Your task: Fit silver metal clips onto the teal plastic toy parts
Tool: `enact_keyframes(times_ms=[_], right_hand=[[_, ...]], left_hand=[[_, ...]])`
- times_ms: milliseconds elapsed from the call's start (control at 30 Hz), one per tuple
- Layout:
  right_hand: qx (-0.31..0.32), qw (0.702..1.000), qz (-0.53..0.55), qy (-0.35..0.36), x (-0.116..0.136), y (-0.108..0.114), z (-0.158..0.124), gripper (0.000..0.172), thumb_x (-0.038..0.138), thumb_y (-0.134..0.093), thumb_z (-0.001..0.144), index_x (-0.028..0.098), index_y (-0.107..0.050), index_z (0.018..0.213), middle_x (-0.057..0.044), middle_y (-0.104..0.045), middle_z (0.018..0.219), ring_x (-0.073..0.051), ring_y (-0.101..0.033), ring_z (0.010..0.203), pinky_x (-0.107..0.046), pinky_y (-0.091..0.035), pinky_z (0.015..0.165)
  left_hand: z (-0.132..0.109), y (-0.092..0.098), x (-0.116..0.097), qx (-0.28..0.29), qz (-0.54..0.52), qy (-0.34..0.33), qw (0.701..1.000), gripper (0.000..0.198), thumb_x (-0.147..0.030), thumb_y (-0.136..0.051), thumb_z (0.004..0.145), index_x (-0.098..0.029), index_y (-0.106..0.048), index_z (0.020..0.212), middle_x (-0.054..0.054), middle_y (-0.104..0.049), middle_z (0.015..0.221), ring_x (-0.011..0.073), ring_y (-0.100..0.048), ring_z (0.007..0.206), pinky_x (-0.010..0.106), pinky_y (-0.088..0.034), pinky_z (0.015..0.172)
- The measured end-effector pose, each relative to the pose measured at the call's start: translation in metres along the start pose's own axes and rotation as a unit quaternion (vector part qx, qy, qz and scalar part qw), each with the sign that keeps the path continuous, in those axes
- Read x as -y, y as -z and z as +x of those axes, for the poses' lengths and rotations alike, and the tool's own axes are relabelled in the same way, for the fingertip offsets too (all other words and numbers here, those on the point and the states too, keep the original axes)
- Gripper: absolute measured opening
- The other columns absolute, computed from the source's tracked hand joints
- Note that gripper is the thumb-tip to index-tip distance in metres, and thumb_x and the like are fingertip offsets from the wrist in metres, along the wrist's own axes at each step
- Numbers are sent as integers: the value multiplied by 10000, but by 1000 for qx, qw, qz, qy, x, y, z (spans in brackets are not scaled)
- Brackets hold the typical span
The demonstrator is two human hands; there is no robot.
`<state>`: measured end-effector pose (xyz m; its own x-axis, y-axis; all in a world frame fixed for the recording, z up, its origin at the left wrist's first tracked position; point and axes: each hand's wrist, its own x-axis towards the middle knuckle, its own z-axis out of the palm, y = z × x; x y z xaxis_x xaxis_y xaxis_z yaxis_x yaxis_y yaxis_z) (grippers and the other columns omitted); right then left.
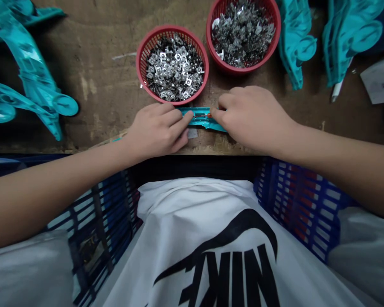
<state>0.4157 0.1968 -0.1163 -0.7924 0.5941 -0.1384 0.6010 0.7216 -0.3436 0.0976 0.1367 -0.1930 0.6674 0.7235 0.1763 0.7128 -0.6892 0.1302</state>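
Observation:
A long teal plastic part point(205, 122) lies near the table's front edge, between my two hands. My left hand point(160, 130) is closed on its left end, with the index finger stretched along the top. My right hand point(249, 117) is closed over the right end, thumb and index finger pressed together there. Right beside those fingertips shows a small orange piece point(209, 115), joined to a thin rod that runs left inside the channel of the teal part. The fingers hide both ends of the part. Whether the right fingers also pinch the orange piece, I cannot tell.
Two red baskets stand behind my hands: one point(141, 81) with small metal plates, another point(277, 42) with small metal pieces. Teal plastic parts lie left point(35, 72) and right point(297, 47). A white pen-like stick point(337, 90) and white box point(380, 79) are at right. Blue crates point(294, 204) flank my lap.

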Motion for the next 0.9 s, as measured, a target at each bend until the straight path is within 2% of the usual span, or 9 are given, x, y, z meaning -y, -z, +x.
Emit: enact_keyframes(times_ms=[100,200,300,367,467,533,567,733,900], right_hand=[[18,999,-45,9,9,9,5,373,190,-547,1257,203,-918,1224,-207,-886,1166,-374,-762,1161,-475,-523,896],[97,984,-153,-3,28,27,14,437,84,-513,1206,160,-936,1285,-224,-883,1167,-377,-765,1124,-475,-478,821],[162,962,-221,-22,39,38,19,481,65,-487,1194,90,-933,1372,-256,-869,1186,-395,-770,1099,-484,-422,761],[149,964,-217,-21,34,35,17,450,84,-518,1186,102,-937,1349,-253,-867,1178,-387,-758,1067,-484,-407,747],[68,989,-130,2,16,18,9,374,145,-569,1210,176,-932,1296,-209,-870,1153,-355,-735,1058,-462,-433,773],[18,997,-67,19,5,7,4,363,210,-560,1260,205,-918,1321,-181,-865,1154,-337,-730,1076,-440,-450,806],[13,998,-55,20,3,4,3,378,236,-542,1282,202,-912,1349,-179,-863,1170,-338,-732,1093,-437,-453,824],[73,992,-100,-16,11,7,4,420,181,-494,1263,140,-894,1386,-226,-860,1271,-366,-724,1123,-457,-413,869],[71,992,-107,-16,17,11,4,418,172,-501,1246,142,-896,1378,-231,-862,1267,-371,-705,1101,-472,-400,868]], left_hand=[[1,5,-2,14,31,-14,999,512,-408,-483,1301,-186,-845,1587,129,-822,998,348,-858,1035,523,-713,836],[3,16,-7,14,94,-48,994,488,-395,-474,1344,-143,-846,1535,71,-800,957,277,-818,1043,455,-673,795],[5,23,-11,33,109,-54,992,502,-379,-471,1355,-105,-842,1553,83,-822,975,292,-830,1074,464,-640,768],[5,21,-12,45,61,-19,997,540,-389,-455,1339,-127,-854,1591,130,-852,1025,349,-856,1110,504,-659,801],[3,12,-7,46,-24,22,998,564,-413,-490,1297,-182,-853,1662,178,-874,1099,418,-868,1165,582,-714,914],[3,6,-4,33,-39,24,998,566,-408,-516,1276,-169,-851,1664,189,-871,1098,426,-864,1132,603,-727,934],[2,4,-3,26,-35,20,999,564,-400,-518,1269,-154,-854,1650,189,-866,1083,419,-860,1102,600,-730,927],[2,2,-4,12,-27,13,999,568,-360,-537,1232,-104,-845,1634,182,-841,1054,399,-843,1073,579,-736,945],[4,1,-8,30,-45,30,998,568,-327,-538,1248,-78,-831,1666,209,-844,1075,424,-831,1110,584,-710,942]])
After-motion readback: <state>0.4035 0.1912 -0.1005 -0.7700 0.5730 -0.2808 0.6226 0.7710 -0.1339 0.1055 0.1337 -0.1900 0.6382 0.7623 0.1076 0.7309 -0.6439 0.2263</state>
